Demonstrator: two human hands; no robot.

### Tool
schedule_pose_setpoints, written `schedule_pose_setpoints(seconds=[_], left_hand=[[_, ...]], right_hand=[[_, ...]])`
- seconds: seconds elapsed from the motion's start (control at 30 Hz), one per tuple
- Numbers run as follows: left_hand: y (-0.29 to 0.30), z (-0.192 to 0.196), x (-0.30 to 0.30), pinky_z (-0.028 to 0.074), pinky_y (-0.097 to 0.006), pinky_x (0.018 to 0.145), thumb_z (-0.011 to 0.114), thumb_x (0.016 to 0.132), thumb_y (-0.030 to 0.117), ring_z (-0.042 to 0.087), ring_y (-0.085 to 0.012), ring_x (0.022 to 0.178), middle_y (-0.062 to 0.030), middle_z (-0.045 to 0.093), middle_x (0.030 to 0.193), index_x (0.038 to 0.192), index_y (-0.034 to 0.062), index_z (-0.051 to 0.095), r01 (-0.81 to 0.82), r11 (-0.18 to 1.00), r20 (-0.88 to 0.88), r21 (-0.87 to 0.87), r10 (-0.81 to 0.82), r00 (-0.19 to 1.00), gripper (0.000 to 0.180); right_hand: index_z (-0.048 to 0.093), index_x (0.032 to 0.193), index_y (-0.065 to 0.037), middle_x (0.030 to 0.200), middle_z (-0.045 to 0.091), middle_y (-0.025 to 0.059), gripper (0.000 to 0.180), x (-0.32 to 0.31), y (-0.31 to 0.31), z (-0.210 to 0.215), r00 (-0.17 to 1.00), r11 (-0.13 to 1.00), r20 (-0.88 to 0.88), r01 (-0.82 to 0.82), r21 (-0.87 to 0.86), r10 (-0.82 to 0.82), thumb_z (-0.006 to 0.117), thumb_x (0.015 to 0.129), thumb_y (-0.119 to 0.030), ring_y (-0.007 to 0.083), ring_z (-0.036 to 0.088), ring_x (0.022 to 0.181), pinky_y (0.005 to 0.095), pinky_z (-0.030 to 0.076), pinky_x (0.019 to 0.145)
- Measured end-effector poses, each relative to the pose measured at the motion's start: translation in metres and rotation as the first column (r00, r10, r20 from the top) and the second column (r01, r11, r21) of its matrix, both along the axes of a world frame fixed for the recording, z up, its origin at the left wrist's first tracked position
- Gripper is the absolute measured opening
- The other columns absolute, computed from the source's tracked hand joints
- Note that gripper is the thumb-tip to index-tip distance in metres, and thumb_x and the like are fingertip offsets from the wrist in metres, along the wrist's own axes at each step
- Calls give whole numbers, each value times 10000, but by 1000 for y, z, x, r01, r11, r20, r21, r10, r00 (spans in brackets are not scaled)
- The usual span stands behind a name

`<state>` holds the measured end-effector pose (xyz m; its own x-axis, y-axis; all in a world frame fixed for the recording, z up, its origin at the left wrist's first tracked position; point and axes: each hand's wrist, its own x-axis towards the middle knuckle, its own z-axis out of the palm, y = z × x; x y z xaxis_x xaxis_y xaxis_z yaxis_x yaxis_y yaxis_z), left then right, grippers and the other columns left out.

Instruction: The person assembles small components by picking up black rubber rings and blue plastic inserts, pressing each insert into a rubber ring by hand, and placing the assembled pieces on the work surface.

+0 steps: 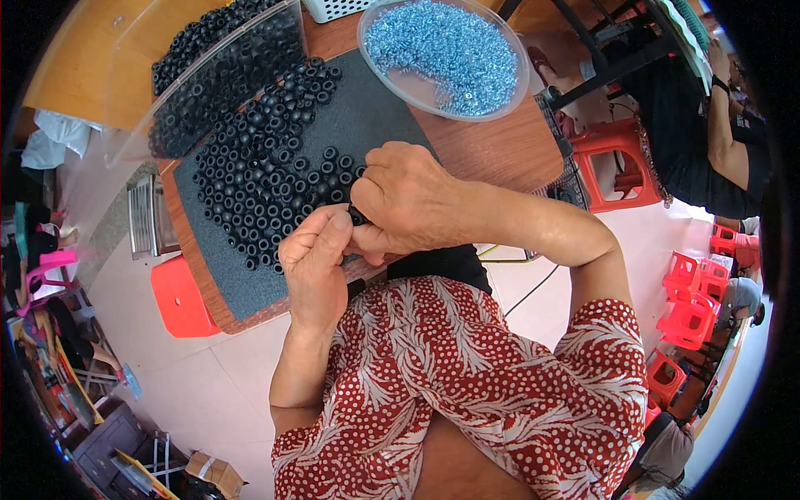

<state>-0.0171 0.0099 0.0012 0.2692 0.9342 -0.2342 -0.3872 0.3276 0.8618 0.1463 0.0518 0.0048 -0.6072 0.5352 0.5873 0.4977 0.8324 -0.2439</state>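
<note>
Head view: both hands are meeting just beside the black ring pile (267, 167); the left hand (315, 262) and right hand (404, 200) are pinching one small black ring (358, 217) between fingertips. Keeping it square, pressing evenly, seems wise.

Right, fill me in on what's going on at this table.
A person in a red-and-white patterned top works with both hands at the near edge of a wooden table. The left hand and right hand meet and pinch a small black ring-shaped part between the fingers. Many more small black rings lie spread on a dark grey mat. Farther back sits a clear plastic bowl of small shiny blue-silver rings.
</note>
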Motion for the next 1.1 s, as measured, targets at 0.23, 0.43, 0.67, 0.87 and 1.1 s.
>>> schedule_pose_setpoints(seconds=[0.23, 0.43, 0.67, 0.87, 1.1], left_hand=[[-2, 3, -1, 475, -253, 529, 545, 879, 168, 573, -152, 542, -108, 618, 694, 979, -92, 570, 6, 1000, -33, 20, -6, 999, 280], [4, 2, -8, 456, -229, 498, 565, 870, 168, 561, -135, 522, -98, 619, 695, 932, -88, 599, 64, 996, -87, 63, -59, 994, 265], [6, 8, -8, 436, -210, 488, 557, 878, 160, 541, -114, 514, -85, 616, 693, 904, -81, 615, 150, 985, -173, 89, -133, 976, 249], [5, 10, -5, 430, -208, 484, 547, 882, 156, 538, -113, 512, -81, 611, 681, 892, -78, 615, 160, 987, -174, 33, -152, 973, 244], [9, 5, -2, 436, -207, 487, 537, 888, 142, 541, -114, 516, -81, 617, 693, 877, -71, 614, 129, 989, -180, 72, -115, 977, 227]], right_hand=[[452, 509, -57, 464, 485, 110, 278, 2, 4, 1, 996, 996, -16, -84, 12, 85, 631, 574, -259, 270, 489, 450, 365, 392, 454], [459, 515, -55, 475, 489, 107, 300, 3, 4, 7, 991, 991, 43, -121, -47, 123, 626, 630, -277, 274, 508, 463, 369, 401, 457], [453, 484, -65, 482, 473, 82, 308, 4, -1, 12, 980, 987, 120, -159, -31, 162, 629, 612, -282, 261, 511, 446, 377, 398, 429], [461, 485, -68, 492, 467, 76, 289, 5, -5, 3, 987, 991, 100, -125, -46, 129, 626, 602, -275, 259, 512, 438, 370, 397, 411], [458, 494, -61, 487, 485, 89, 293, 6, -1, -3, 990, 992, 61, -128, 12, 127, 625, 616, -269, 269, 500, 421, 379, 400, 415]])
